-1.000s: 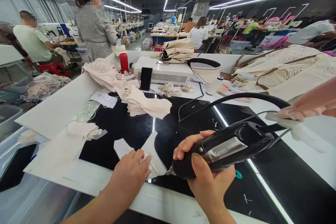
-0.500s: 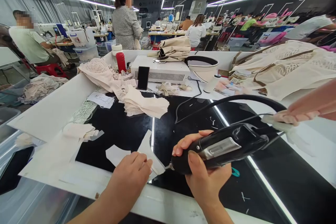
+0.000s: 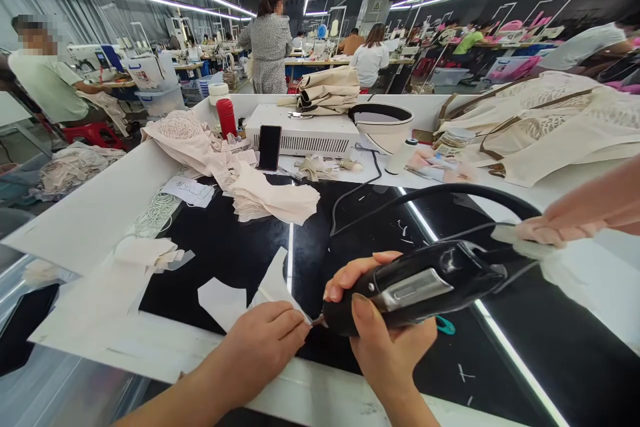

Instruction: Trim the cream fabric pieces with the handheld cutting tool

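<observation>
In my right hand (image 3: 383, 337) is a black corded hand tool (image 3: 415, 287), likely a hot knife, with a silver panel on its side and a thin metal tip at its left end. My fingers and thumb wrap around its front. The tip touches or nearly touches the edge of a white fabric piece (image 3: 274, 283). My left hand (image 3: 270, 337) presses that piece onto the black glassy plate (image 3: 280, 240), fingers together; its lower part is hidden under the hand. A flat white piece (image 3: 223, 300) lies just left of it.
Another person's hand (image 3: 565, 223) reaches in from the right near the cord, with pale cloth at the fingers. Cream fabric pieces (image 3: 275, 200) lie stacked behind. Further back are a phone (image 3: 270, 147), a red bottle (image 3: 227, 118) and a white vented box (image 3: 300, 130).
My left hand has slid right along the white fabric piece, closer to the tool's tip. The tool has barely moved. A standing person in the background has shifted right and turned away.
</observation>
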Available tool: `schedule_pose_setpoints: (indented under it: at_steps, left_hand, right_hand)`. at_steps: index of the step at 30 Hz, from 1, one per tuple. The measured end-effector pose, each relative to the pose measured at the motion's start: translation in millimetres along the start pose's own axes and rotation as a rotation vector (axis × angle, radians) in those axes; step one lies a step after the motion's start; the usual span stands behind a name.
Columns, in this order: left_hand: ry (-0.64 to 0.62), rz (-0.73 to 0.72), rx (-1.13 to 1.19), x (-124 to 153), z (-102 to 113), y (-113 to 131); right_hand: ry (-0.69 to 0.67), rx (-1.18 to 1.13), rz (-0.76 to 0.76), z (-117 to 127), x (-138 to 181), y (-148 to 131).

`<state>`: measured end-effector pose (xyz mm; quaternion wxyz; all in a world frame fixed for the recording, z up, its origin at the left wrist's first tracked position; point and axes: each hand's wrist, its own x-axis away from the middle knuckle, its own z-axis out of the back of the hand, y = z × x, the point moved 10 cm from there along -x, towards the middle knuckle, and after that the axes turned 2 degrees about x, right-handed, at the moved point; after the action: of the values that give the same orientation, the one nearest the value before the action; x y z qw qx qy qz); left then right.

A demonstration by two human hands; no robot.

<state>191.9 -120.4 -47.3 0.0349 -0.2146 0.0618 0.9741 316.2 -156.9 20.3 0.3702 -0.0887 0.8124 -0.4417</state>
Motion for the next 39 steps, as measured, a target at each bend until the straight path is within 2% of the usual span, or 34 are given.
schedule_pose_setpoints:
  at_steps: [6,15,33,39]
  left_hand:
    - [0.063,0.012,-0.003,7,9,-8]
    - [0.021,0.085,0.035,10,6,-13]
    - [0.082,0.127,0.103,11,10,-16]
    - [0.050,0.173,0.108,10,11,-20]
  right_hand:
    - [-0.005,0.000,0.003,0,0,1]
    - [-0.012,-0.004,0.000,2,2,1]
    - [0.001,-0.035,-0.004,-7,-10,12]
    - [0.005,-0.014,-0.011,-8,-9,15]
